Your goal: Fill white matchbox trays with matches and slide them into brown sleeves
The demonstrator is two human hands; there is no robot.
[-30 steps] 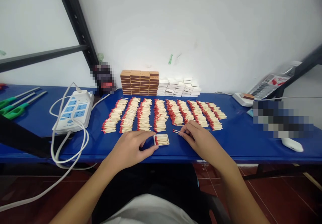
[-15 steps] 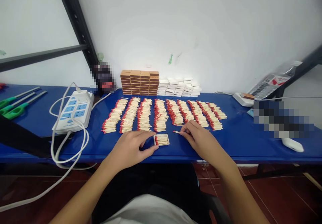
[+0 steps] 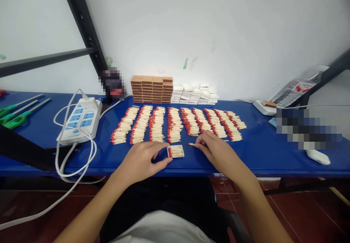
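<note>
While the blue table stretches wide, match rows close off the room just behind the hands. Left hand and right hand sit apart, a strip of table between them. Near the front edge lies a white tray (its left end clamped between left thumb and finger); right thumb and finger pinch at least one match, red head towards the tray.

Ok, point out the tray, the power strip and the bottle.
Tray [image 3: 175,146]: head view, on its far wall.
Power strip [image 3: 87,122]: head view, on a blue socket panel.
Bottle [image 3: 303,86]: head view, on its label.
</note>
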